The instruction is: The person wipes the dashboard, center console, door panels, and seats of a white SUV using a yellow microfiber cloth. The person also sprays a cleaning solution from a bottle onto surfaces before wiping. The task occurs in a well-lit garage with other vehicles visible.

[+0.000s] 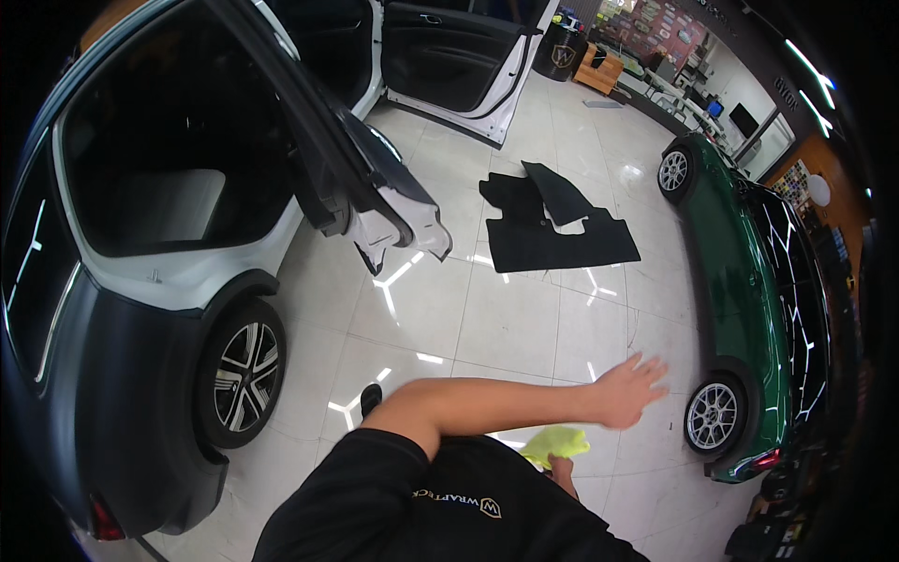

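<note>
My left arm reaches across my body to the right. At its end my left hand point(631, 391) is held in the air with its fingers spread and nothing in it, slightly blurred. Below that forearm, my right hand point(562, 473) grips a bunched yellow-green cloth point(557, 445). My black shirt hides most of the right arm. Beyond the raised arm, black car floor mats point(537, 242) lie on the glossy tile floor point(506, 323), one piece overlapping another.
On the left stands a dark car point(147, 393) with open side doors; the nearer door point(400, 218) juts over the floor. A green car point(737, 288) is parked on the right. A black drum point(560, 53) and a wooden crate-like piece point(598, 69) stand at the back.
</note>
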